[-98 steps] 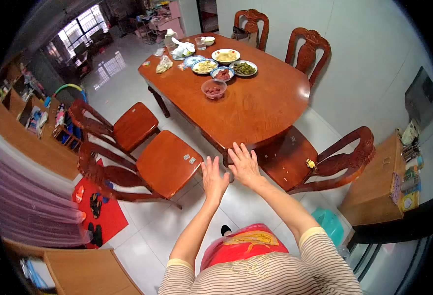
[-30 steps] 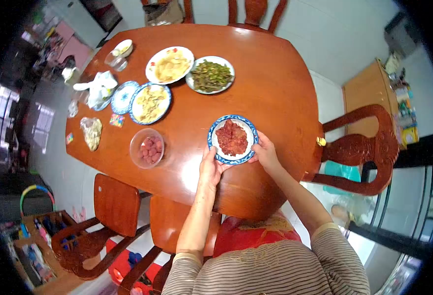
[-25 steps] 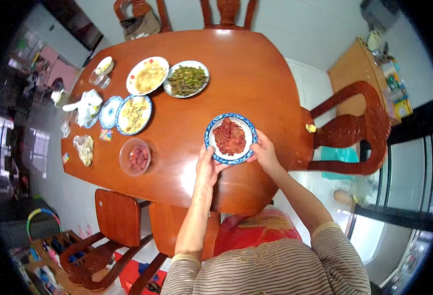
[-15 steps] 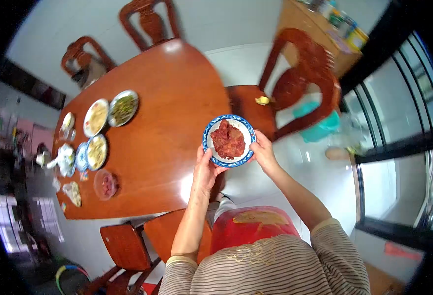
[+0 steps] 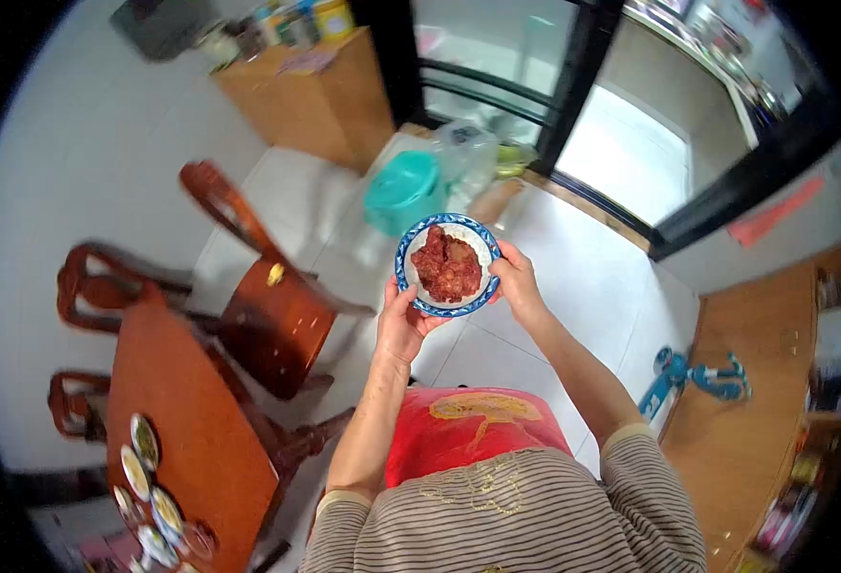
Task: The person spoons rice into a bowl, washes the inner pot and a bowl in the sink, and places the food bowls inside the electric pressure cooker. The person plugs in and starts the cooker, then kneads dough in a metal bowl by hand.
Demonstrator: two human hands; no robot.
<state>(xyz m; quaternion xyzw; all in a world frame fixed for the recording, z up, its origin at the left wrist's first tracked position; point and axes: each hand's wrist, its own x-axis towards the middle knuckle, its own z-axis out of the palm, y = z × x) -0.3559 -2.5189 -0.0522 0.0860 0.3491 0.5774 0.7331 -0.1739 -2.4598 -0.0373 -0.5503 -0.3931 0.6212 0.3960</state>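
Note:
A white bowl with a blue patterned rim is held level in front of my body. Reddish-brown chunks of food, perhaps meat, lie inside it. My left hand grips the lower left of the rim, thumb on the edge and fingers beneath. On the right side, my right hand pinches the rim, with its other fingers partly hidden under the bowl. Both hands are closed on the same bowl.
A wooden dining table with several dishes stands at the left, beside a wooden chair. Ahead are a turquoise bucket, plastic bags and a dark-framed doorway. A blue scooter leans near the right cabinet.
My view has turned right, away from the table and toward the doorway. The table has shifted to the lower left. Both hands still hold the bowl in front of me.

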